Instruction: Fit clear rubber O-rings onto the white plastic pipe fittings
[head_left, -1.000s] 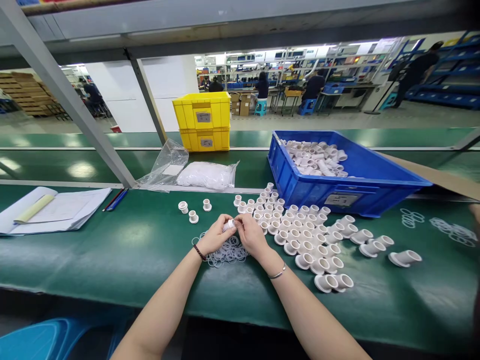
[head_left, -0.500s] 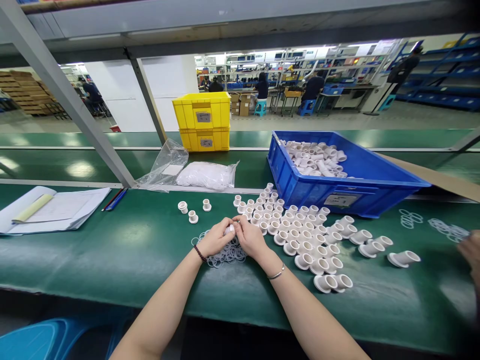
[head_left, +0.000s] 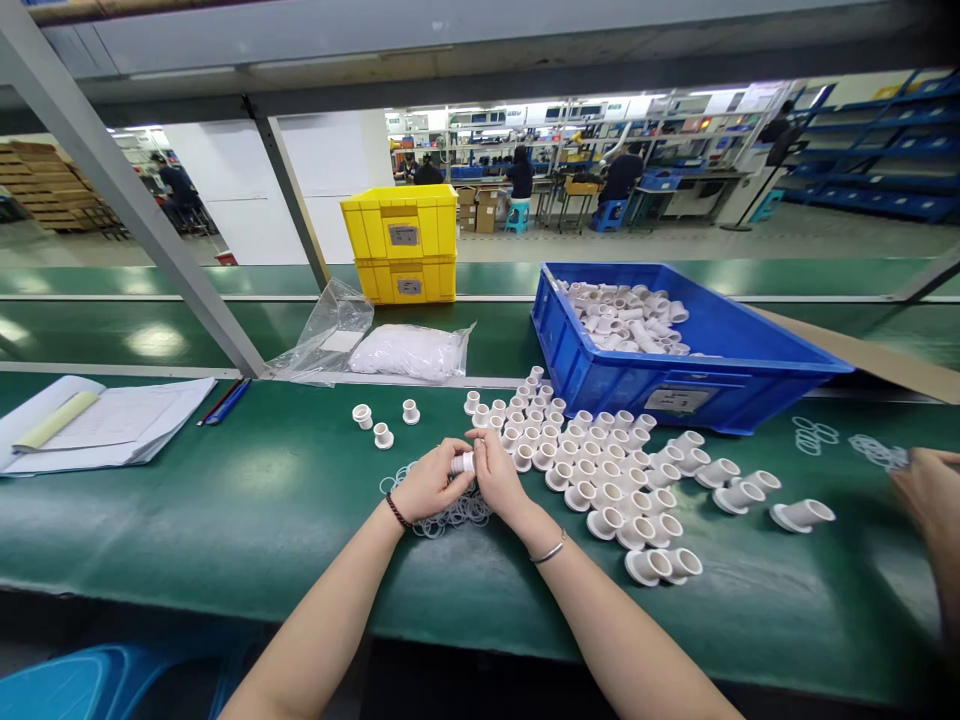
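My left hand and my right hand meet over the green table, both pinched on one small white plastic fitting held between their fingertips. Right under them lies a heap of thin clear rubber rings. To the right stands a crowd of several white flanged fittings, mostly upright. Three more white fittings stand apart to the left of my hands.
A blue bin with white fittings sits behind the crowd. Yellow crates, clear plastic bags, papers and pens lie further back and left. Another person's hand reaches over loose rings at the right edge.
My hands have stayed in place, turning the fitting slightly between the fingers. The other person's hand has come further into view at the right edge.
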